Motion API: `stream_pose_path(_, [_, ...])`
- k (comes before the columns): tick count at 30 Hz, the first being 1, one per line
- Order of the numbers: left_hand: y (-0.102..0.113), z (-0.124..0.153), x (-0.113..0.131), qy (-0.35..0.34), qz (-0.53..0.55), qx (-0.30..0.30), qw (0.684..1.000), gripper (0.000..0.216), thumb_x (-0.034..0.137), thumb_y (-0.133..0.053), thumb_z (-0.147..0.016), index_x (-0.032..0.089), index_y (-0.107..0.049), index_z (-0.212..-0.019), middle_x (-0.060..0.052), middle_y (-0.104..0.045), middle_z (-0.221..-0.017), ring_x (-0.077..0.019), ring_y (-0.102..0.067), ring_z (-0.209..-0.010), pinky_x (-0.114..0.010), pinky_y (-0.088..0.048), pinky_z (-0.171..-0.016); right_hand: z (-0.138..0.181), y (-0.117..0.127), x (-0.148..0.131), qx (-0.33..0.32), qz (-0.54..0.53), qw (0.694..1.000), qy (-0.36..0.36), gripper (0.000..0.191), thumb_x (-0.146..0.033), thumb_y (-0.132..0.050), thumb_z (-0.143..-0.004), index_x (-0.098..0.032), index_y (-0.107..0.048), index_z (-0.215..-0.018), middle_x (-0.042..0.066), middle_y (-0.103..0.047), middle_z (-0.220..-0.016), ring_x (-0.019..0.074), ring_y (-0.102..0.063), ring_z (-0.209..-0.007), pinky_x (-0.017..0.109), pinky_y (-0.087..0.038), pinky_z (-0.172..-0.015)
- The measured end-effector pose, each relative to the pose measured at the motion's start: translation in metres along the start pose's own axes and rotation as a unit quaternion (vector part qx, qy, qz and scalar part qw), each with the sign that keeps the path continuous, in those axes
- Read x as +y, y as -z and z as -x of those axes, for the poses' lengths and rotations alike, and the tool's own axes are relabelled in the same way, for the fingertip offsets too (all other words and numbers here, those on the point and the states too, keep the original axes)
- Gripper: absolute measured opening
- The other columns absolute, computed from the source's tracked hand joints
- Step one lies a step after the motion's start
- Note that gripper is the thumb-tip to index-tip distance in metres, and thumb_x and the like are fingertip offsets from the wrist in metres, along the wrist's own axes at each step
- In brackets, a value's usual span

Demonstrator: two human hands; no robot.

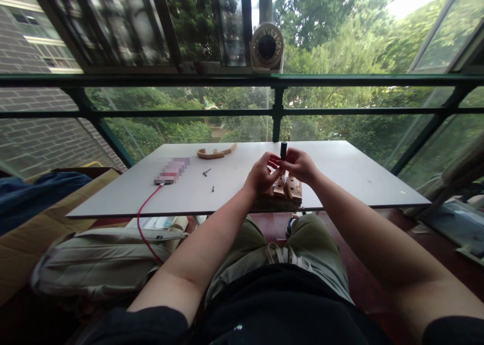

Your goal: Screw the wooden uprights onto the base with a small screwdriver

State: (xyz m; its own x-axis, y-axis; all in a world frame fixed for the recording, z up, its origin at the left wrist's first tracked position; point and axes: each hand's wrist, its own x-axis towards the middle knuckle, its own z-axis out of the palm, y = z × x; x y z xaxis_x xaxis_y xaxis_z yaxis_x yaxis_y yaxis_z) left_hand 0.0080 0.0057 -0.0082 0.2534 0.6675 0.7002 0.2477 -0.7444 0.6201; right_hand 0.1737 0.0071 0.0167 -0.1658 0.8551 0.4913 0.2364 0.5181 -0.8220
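Observation:
A black-handled screwdriver (283, 150) stands upright above a wooden piece with holes (294, 188) at the table's near edge. My right hand (300, 164) is closed around the lower part of its handle. Beside it, my left hand (261, 174) has its fingers pinched together close to the tool, just over the wood. What the left fingertips grip is too small to make out. Both hands partly cover the wooden piece and hide the screwdriver's tip.
On the white table (340, 179) lie a few screws (206, 173), one small screw (213, 189) apart from them, and a curved wooden part (212, 154). A phone (172, 171) with a red cable (140, 224) is at left. A fan (266, 47) stands beyond the railing.

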Motion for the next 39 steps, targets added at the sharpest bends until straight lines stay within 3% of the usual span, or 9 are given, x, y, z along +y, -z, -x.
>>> stream_pose_path(6, [-0.0013,-0.0013,-0.0030,0.004,0.010,-0.004,1.000,0.031,0.040,-0.066,-0.085,0.019,-0.053,-0.103,-0.004,-0.066,-0.089,-0.0140,-0.066,-0.076,-0.028,-0.055,-0.070,0.0005,-0.0012,0.0020,-0.017,-0.035,0.999,0.002,0.033,-0.045,-0.076,-0.068,-0.021,-0.053,-0.075,0.000,-0.060,-0.063,0.0163,-0.059,-0.058,0.028,-0.045,-0.053])
stream_pose_path(14, [-0.0030,-0.0010,-0.0009,0.018,0.009,-0.011,1.000,0.028,0.041,-0.063,-0.087,0.020,-0.054,-0.104,-0.003,-0.070,-0.086,-0.0151,-0.069,-0.077,-0.027,-0.054,-0.070,0.0046,0.0033,-0.0064,-0.011,-0.001,1.000,0.018,0.022,-0.040,-0.062,-0.080,-0.019,-0.056,-0.079,0.000,-0.060,-0.067,0.0133,-0.055,-0.057,0.025,-0.041,-0.050])
stream_pose_path(18, [-0.0028,-0.0004,-0.0010,0.019,0.008,-0.005,1.000,0.028,0.039,-0.064,-0.086,0.020,-0.054,-0.105,-0.003,-0.070,-0.087,-0.0148,-0.069,-0.076,-0.027,-0.053,-0.068,0.0025,0.0016,-0.0026,-0.025,-0.022,0.999,0.025,0.020,-0.036,-0.063,-0.077,-0.017,-0.063,-0.085,0.004,-0.066,-0.075,0.0172,-0.061,-0.069,0.027,-0.046,-0.057])
stream_pose_path(23, [-0.0014,-0.0002,-0.0024,0.034,-0.010,0.003,0.999,0.030,0.040,-0.065,-0.084,0.019,-0.054,-0.103,-0.004,-0.070,-0.083,-0.0155,-0.068,-0.073,-0.026,-0.051,-0.064,0.0018,-0.0003,0.0018,-0.021,-0.040,0.999,0.025,0.019,-0.037,-0.065,-0.077,-0.018,-0.063,-0.081,0.004,-0.065,-0.070,0.0174,-0.060,-0.064,0.029,-0.047,-0.056])
stream_pose_path(30, [-0.0008,-0.0005,-0.0005,0.047,-0.065,-0.048,0.996,0.029,0.046,-0.068,-0.079,0.018,-0.063,-0.082,-0.003,-0.071,-0.077,-0.0154,-0.065,-0.067,-0.027,-0.049,-0.063,0.0038,-0.0009,-0.0011,0.010,0.001,1.000,0.010,0.023,-0.040,-0.069,-0.072,-0.020,-0.060,-0.079,0.002,-0.060,-0.067,0.0174,-0.057,-0.065,0.028,-0.044,-0.055])
stream_pose_path(39, [0.0007,-0.0010,-0.0040,0.057,-0.070,-0.070,0.993,0.032,0.048,-0.065,-0.081,0.017,-0.067,-0.081,-0.003,-0.071,-0.075,-0.0149,-0.063,-0.066,-0.025,-0.046,-0.060,0.0026,0.0008,0.0023,0.018,0.030,0.999,0.019,0.027,-0.039,-0.071,-0.071,-0.019,-0.056,-0.079,-0.001,-0.057,-0.067,0.0135,-0.052,-0.062,0.025,-0.040,-0.055])
